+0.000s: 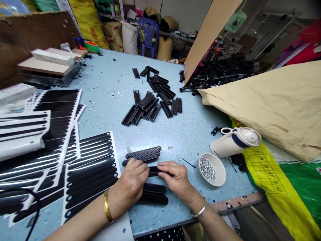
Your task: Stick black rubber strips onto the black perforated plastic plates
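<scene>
My left hand (131,184) and my right hand (175,179) both grip one flat black oblong strip (153,171) low over the blue speckled table (105,90), fingers closed around its ends. Just beyond my fingers lie two black perforated oblong plates (144,154). Under my hands rest more plain black strips (154,197). A gold bangle is on my left wrist, a silver one on my right.
White sheets with black oblong stickers (90,167) cover the left side. A pile of black ribbed plastic parts (152,100) lies mid-table. A white bowl of small silver screws (212,169) and a tipped white jug (234,142) sit right. Beige sacks (276,100) crowd the right edge.
</scene>
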Tool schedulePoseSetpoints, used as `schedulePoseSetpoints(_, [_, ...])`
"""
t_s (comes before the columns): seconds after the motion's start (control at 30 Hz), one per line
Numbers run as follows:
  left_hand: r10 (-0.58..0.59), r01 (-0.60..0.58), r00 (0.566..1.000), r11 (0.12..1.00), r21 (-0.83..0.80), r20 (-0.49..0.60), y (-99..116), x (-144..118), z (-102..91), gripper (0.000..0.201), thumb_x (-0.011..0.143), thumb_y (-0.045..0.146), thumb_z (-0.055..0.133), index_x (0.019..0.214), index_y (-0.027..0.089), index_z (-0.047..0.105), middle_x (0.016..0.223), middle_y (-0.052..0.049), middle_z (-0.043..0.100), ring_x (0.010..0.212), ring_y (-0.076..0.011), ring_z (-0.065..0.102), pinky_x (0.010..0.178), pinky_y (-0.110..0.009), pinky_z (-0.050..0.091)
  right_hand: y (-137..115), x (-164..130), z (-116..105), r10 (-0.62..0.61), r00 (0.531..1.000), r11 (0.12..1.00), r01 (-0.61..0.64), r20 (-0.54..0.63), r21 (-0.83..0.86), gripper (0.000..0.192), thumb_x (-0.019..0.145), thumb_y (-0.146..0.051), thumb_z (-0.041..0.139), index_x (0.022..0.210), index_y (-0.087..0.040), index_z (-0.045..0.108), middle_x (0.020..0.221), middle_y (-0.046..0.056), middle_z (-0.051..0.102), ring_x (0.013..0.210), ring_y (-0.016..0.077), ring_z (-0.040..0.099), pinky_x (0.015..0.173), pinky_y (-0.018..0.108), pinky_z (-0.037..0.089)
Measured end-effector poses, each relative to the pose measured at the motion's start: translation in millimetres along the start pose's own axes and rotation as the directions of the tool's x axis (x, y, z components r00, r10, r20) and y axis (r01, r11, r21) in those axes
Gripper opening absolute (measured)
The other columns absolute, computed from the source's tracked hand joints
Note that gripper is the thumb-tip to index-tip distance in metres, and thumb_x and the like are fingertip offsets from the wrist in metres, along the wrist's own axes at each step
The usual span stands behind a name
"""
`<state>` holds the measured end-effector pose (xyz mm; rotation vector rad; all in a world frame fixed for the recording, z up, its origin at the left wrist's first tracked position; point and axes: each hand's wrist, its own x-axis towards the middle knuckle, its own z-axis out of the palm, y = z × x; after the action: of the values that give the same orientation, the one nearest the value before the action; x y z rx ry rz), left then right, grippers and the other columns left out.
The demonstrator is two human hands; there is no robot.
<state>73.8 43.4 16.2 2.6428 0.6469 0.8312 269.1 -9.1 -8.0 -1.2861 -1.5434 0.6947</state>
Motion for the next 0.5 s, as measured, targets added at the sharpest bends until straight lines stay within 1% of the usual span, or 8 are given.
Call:
schedulePoseSetpoints(0.2, [0.006,-0.006,1.000,1.000,0.010,-0.017,-1.3,-1.4,1.9,0.028,0.087,0.000,0.040,0.093,0.013,0.063,0.086,-0.011,0.068,0.087,-0.0237,0.058,0.071,-0.039,0.045,-0.1,-0.8,0.9,0.017,1.000,1.000,-0.017,-0.003,0.008,0.022,0.078,-0.013,0.070,0.095,-0.025,0.076,0.093,0.007,0.076,0.086,0.0202,0.071,0.078,0.036,0.059])
schedulePoseSetpoints(0.43, [-0.022,0.021,0.999,1.000,-0.020,-0.034,0.6,-1.5,0.5,0.027,0.087,-0.001,0.040,0.094,0.011,0.063,0.088,-0.012,0.067,0.086,-0.0239,0.058,0.072,-0.039,0.045,-2.8,-0.8,1.6,0.059,0.998,0.998,-0.059,-0.001,0.029,0.016,0.076,-0.010,0.069,0.083,-0.023,0.078,0.092,0.008,0.076,0.083,0.0196,0.071,0.077,0.034,0.058])
schedulePoseSetpoints(0.5, [-0.028,0.028,0.999,1.000,-0.013,-0.035,0.2,-1.8,-1.2,0.027,0.088,-0.001,0.041,0.095,0.012,0.064,0.091,-0.012,0.068,0.086,-0.0233,0.058,0.072,-0.039,0.045,-2.4,-0.2,0.4,0.082,0.997,0.996,-0.081,-0.003,0.027,0.016,0.074,-0.010,0.070,0.082,-0.022,0.077,0.091,0.008,0.075,0.078,0.0184,0.070,0.073,0.032,0.058])
